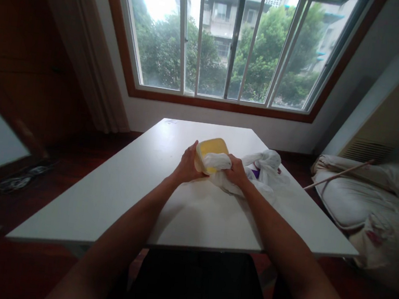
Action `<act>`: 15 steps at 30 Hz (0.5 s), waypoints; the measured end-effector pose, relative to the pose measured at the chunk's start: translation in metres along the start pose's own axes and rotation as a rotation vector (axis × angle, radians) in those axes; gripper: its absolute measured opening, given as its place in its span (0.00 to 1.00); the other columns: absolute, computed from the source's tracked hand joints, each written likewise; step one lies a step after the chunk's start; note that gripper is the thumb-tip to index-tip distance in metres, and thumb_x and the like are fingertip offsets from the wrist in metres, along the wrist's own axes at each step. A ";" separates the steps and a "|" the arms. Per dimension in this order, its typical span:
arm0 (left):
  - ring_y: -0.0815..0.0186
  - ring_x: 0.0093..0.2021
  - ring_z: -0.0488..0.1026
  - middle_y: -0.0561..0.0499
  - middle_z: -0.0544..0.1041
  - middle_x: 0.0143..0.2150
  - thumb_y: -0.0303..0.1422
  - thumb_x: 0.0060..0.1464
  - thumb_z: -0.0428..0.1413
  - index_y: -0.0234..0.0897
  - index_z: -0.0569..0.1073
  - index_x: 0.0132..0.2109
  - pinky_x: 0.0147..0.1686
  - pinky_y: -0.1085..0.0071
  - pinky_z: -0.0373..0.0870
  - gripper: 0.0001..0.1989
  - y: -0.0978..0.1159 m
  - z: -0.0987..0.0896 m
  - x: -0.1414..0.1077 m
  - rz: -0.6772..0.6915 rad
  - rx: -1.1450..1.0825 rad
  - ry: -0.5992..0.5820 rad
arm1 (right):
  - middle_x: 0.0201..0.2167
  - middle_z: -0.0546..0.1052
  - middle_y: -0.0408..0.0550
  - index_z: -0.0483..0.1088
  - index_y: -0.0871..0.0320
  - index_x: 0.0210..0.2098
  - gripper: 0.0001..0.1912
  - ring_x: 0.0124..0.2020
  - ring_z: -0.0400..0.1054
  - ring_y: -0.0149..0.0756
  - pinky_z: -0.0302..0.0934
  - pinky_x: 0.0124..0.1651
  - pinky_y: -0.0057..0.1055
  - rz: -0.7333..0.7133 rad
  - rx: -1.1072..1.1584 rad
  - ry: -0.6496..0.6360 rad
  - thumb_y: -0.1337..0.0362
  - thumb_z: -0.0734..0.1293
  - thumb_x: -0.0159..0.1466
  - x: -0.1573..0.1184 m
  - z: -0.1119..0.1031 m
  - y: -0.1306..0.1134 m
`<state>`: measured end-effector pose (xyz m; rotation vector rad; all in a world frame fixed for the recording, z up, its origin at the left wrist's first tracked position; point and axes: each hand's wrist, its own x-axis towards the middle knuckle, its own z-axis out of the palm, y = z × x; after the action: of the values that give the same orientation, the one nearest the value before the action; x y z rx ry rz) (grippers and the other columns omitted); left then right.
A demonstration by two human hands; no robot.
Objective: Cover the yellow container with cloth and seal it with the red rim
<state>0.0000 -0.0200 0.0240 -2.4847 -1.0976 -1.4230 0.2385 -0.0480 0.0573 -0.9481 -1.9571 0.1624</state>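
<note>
My left hand [185, 164] grips the left side of a yellow plastic container [214, 146] with rounded corners, tilted up over the table. Against its face, my right hand [236, 169] holds a bunched part of a white plastic bag [217, 160], with its fingers closed. Thin, translucent folds of the bag trail below the right wrist. Beyond that hand lies more crumpled white plastic [268, 162], with something purple [255, 173] showing through. Whether all the plastic is one piece I cannot tell.
Both forearms reach over a white table [124, 198], whose far edge faces a window [215, 49]. At the right are a white cushioned seat [346, 196], a thin stick [338, 175] and a tall appliance [382, 109]. Cables [21, 181] lie on the floor at left.
</note>
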 end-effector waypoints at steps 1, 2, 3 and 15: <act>0.40 0.68 0.56 0.31 0.55 0.69 0.52 0.33 0.70 0.36 0.39 0.72 0.65 0.45 0.58 0.69 0.004 -0.002 0.001 0.024 0.018 0.000 | 0.32 0.77 0.49 0.72 0.58 0.31 0.07 0.36 0.68 0.39 0.63 0.42 0.32 0.013 -0.071 -0.006 0.67 0.62 0.53 0.001 -0.002 -0.002; 0.42 0.67 0.57 0.33 0.56 0.68 0.50 0.34 0.70 0.36 0.41 0.71 0.65 0.46 0.58 0.66 0.008 -0.003 0.003 0.054 0.034 -0.003 | 0.32 0.77 0.50 0.72 0.58 0.29 0.06 0.37 0.68 0.40 0.62 0.43 0.33 0.033 -0.159 0.001 0.67 0.63 0.53 0.002 -0.006 -0.005; 0.43 0.67 0.58 0.34 0.57 0.68 0.48 0.36 0.70 0.36 0.42 0.71 0.65 0.47 0.59 0.64 0.011 -0.005 0.004 0.086 0.048 -0.011 | 0.32 0.77 0.51 0.72 0.59 0.28 0.06 0.38 0.68 0.42 0.62 0.44 0.34 0.062 -0.253 0.021 0.68 0.63 0.53 0.003 -0.009 -0.008; 0.44 0.70 0.53 0.35 0.58 0.69 0.41 0.42 0.65 0.36 0.45 0.71 0.68 0.46 0.49 0.55 0.035 -0.002 0.006 0.241 0.180 -0.166 | 0.33 0.78 0.47 0.73 0.61 0.37 0.15 0.33 0.69 0.36 0.64 0.38 0.31 0.321 0.215 0.097 0.67 0.62 0.51 0.002 0.001 -0.025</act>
<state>0.0219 -0.0439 0.0390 -2.5357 -0.8691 -1.0244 0.2233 -0.0637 0.0692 -1.0988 -1.6510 0.4904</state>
